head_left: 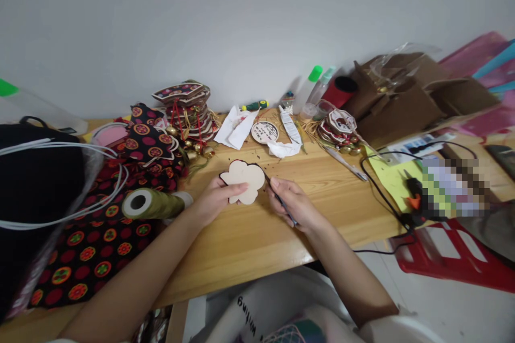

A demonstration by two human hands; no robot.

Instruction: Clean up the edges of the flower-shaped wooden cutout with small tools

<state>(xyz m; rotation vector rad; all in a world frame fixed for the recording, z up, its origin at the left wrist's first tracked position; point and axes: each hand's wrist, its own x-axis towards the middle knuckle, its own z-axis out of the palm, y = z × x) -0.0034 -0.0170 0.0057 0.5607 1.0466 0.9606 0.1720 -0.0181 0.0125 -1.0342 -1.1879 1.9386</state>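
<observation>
My left hand (215, 201) grips a cream, cloud-shaped piece (241, 178) with a dark edge, its thumb lying on the face. My right hand (295, 203) is closed around a slim dark tool (286, 208). The tool's tip meets the right edge of the cloud-shaped piece; its exact kind is too small to make out. Small dark scraps dot the wooden table (233, 257) around the piece. Beyond the hands lie a round printed disc (264, 132), white paper (236, 127) and a white tube (289, 124).
To the left are a green thread spool (155, 204), patterned black cloth (92, 252) and stacked ornaments (189, 110). On the right are a craft knife (346, 164), a corded glue gun (414, 193) and brown boxes (396, 102). Capped bottles (309, 88) stand near the wall.
</observation>
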